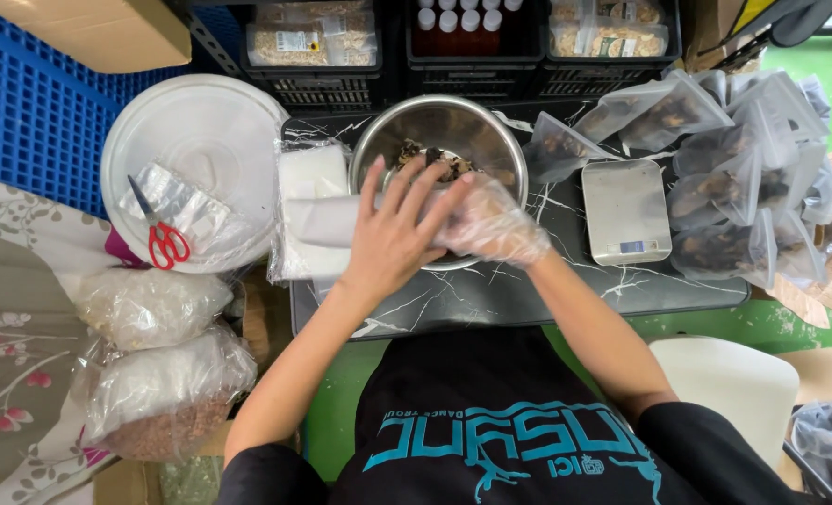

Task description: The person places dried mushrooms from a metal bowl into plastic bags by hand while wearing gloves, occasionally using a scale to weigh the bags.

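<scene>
Head view: I am working over the dark marbled table (491,295), both hands meeting in front of the steel bowl (439,131). My left hand (393,234) is bare, fingers spread and lying over a clear empty pouch (327,220) — its grip is pressing on the pouch rather than closed round it. My right hand (491,224) is wearing a thin plastic glove; its fingers are curling toward the left hand at the pouch mouth, but I cannot tell whether its grip is clamped on anything. The pouch is lying just left of the bowl rim, on top of a stack of clear pouches (308,178). Dark dried pieces (430,157) are sitting in the bowl, beyond my fingertips.

Right of the bowl a small steel scale (624,210) is resting, and past it a heap of filled pouches (743,178). To the left, red-handled scissors (164,238) are lying on a round white lid (196,112) — well apart from both hands.
</scene>
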